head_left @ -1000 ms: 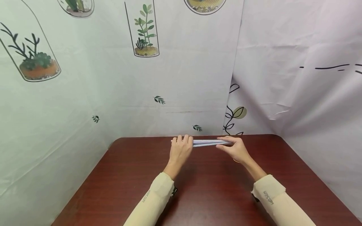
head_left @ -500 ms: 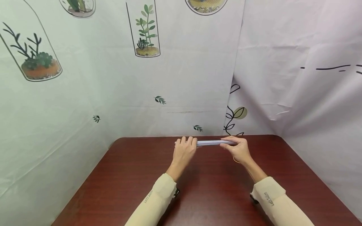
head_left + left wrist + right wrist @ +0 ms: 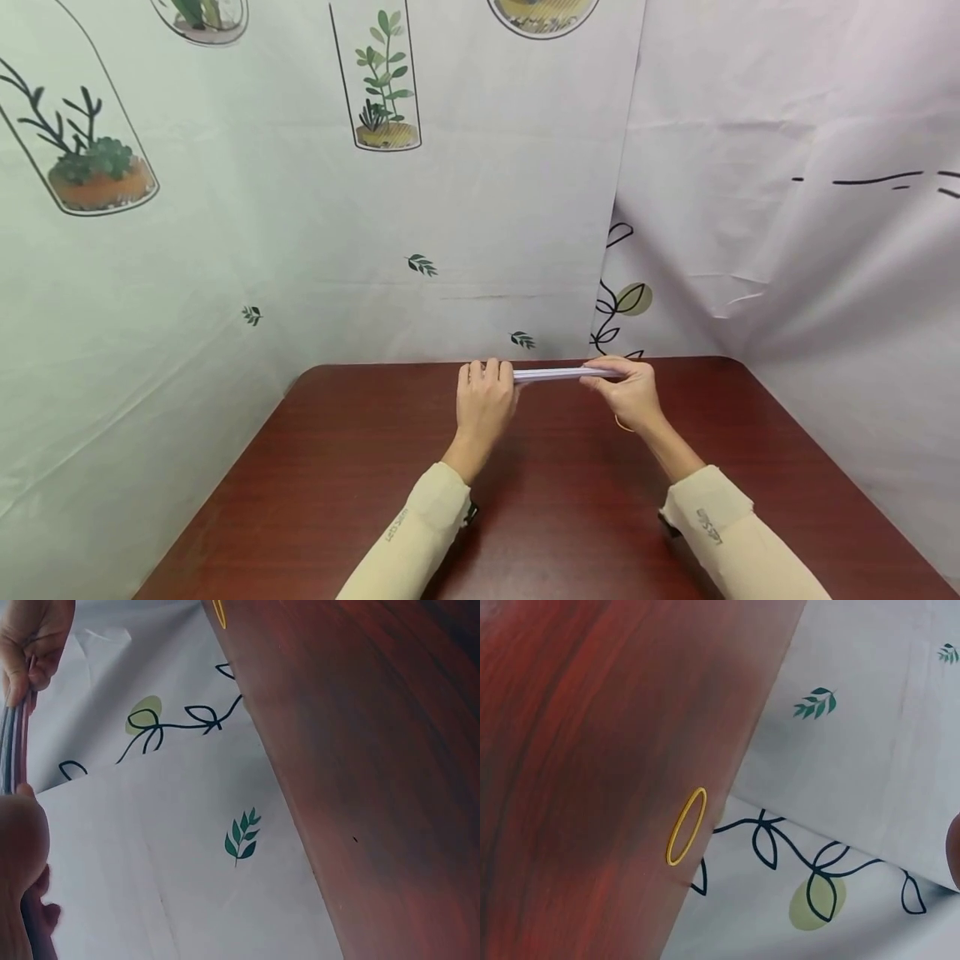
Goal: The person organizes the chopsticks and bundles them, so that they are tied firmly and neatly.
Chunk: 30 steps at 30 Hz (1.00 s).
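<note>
A bundle of thin pale sticks [image 3: 551, 374] is held level just above the far edge of the dark red table [image 3: 352, 475]. My left hand [image 3: 487, 382] grips its left end with the fingers curled over the top. At the right end, my right hand [image 3: 606, 380] pinches the bundle between thumb and fingers. In the left wrist view the bundle [image 3: 15, 750] runs from my left palm [image 3: 19, 847] up to the right hand's fingers [image 3: 34, 637]. A yellow rubber band [image 3: 686, 826] lies flat on the table near its far edge, below my right hand [image 3: 622, 426].
White printed cloth [image 3: 465, 208] with plant drawings hangs close behind the table and along both sides. The table's far edge [image 3: 420, 365] meets this cloth directly. Cream sleeves [image 3: 420, 533] cover both forearms.
The sticks, slightly splayed at the right end a second ago, now lie tight together. Both hands have stayed near the far edge with only small shifts.
</note>
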Available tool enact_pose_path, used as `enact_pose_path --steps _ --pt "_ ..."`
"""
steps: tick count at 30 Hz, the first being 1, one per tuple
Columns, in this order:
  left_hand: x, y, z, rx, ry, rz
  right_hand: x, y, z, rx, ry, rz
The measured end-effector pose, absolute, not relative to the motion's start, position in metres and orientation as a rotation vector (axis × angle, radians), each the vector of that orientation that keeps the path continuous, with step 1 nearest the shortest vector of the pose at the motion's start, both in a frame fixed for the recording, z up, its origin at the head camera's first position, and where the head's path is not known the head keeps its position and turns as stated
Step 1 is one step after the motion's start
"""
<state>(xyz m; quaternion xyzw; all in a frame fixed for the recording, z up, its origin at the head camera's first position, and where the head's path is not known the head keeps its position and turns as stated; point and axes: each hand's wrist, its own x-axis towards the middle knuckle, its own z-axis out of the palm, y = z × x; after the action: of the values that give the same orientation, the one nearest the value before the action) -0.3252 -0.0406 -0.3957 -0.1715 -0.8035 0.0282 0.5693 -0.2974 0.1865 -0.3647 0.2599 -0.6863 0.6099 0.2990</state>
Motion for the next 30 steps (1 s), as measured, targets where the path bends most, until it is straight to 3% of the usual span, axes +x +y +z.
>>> enact_pose_path --steps 30 --pt "-0.3307 -0.0497 -0.3980 -0.470 -1.766 0.160 -0.2911 0.1897 -0.3674 0.703 -1.925 1.584"
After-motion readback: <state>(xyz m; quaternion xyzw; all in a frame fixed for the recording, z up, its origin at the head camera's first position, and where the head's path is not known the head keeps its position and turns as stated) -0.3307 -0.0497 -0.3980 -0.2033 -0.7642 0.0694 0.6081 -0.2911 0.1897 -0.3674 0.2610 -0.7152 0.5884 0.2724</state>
